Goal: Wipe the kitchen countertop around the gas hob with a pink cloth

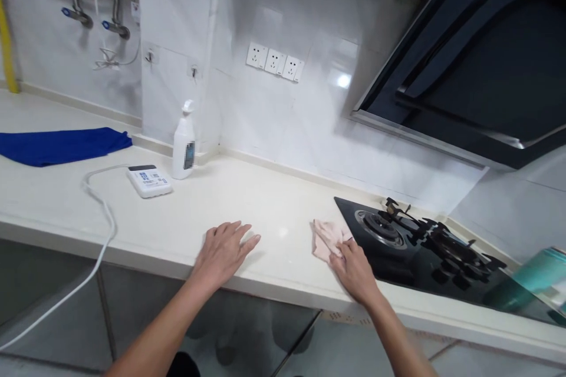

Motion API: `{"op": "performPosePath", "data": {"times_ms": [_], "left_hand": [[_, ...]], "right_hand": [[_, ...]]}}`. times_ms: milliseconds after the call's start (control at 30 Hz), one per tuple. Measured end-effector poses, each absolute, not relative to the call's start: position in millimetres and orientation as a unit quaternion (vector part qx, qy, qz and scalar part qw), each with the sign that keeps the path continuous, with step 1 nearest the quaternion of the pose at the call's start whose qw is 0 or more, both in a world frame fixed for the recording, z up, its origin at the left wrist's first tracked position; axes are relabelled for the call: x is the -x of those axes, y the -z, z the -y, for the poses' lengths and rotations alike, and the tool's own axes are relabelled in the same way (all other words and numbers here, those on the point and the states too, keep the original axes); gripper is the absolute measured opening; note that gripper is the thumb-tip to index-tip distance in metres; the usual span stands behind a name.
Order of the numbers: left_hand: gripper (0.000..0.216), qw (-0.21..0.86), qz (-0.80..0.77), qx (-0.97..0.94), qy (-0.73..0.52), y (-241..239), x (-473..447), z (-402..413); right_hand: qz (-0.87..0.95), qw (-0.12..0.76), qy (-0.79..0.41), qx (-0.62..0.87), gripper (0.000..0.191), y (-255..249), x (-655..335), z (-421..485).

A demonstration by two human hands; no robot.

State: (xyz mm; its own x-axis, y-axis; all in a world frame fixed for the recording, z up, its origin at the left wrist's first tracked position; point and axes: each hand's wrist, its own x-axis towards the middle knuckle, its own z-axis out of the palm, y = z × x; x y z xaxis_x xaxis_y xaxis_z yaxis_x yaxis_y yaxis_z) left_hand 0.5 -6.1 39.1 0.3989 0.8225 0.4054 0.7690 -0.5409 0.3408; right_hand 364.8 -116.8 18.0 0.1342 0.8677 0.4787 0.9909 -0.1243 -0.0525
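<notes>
My right hand (355, 268) grips a crumpled pale pink cloth (326, 237) on the white countertop (260, 200), right beside the left edge of the black gas stove (409, 265). The fingertips press on the cloth's right side, and part of it spreads out to the left. Over the counter's front edge, my left hand (225, 250) is held with its fingers stretched out and nothing in it. Whether its palm touches the counter cannot be made out.
A white spray bottle (183, 144) stands near the wall corner, beside a white power bank (149, 181) with a cable (104, 212). A blue cloth (66, 144) lies at left. The range hood (477, 65) overhangs the stove. A green container (533, 283) is at far right.
</notes>
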Motion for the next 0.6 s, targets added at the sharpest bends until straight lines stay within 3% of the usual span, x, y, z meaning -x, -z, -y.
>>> {"op": "performPosePath", "data": {"times_ms": [167,367,600], "left_hand": [[0.057,0.061,-0.477,-0.832,-0.278,-35.4,-1.7,1.6],[0.062,0.122,-0.479,-0.82,-0.289,-27.3,10.9,-11.1],[0.071,0.124,-0.49,-0.819,-0.271,-33.8,10.2,-10.3]], "right_hand": [[0.708,0.267,0.124,0.642,0.028,-16.3,-253.5,130.2],[0.773,0.276,0.073,0.566,0.027,-30.3,-150.0,109.4],[0.724,0.342,0.091,0.593,0.025,-23.4,-225.1,133.0]]}}
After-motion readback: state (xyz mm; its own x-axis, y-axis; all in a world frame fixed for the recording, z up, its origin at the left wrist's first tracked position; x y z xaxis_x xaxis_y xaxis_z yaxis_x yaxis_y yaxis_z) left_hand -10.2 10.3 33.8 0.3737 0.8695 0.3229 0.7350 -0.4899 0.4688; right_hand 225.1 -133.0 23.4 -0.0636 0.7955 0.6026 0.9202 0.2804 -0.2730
